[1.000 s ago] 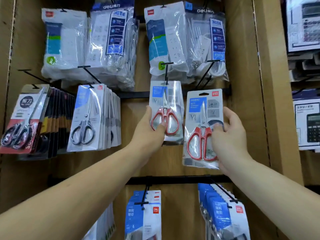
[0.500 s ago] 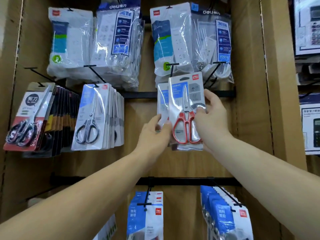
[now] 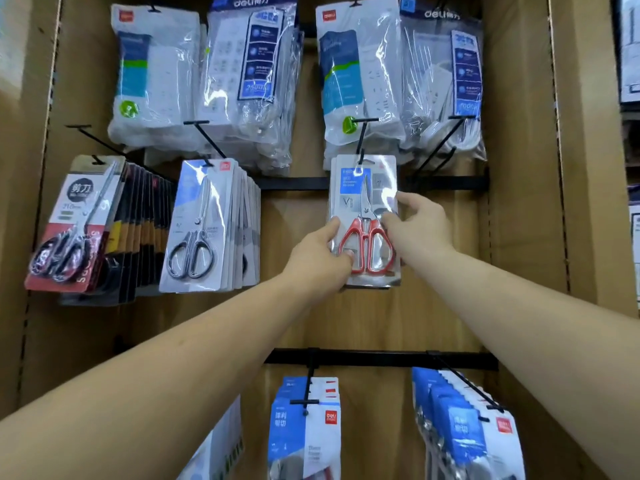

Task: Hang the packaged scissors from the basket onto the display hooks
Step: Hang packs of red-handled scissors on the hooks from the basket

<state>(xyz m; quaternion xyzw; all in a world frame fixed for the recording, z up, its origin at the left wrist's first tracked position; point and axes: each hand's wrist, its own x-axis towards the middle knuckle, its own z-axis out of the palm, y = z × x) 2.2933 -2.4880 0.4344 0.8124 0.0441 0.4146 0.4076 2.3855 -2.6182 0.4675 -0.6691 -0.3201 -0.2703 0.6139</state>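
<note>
A pack of red-handled scissors hangs on a black display hook at the middle of the board, in front of another pack of the same kind. My left hand grips the pack's lower left edge, thumb on the red handle. My right hand touches the pack's right side with spread, relaxed fingers. The basket is out of view.
Grey-handled scissor packs and black-handled ones hang to the left. Bagged power strips hang above. An empty hook juts out at the upper right. Blue packs hang on the lower rail.
My right hand carried the second scissors pack left and up onto the middle hook over the first pack. The right hand's grip has loosened; the left hand stayed on the packs' lower left.
</note>
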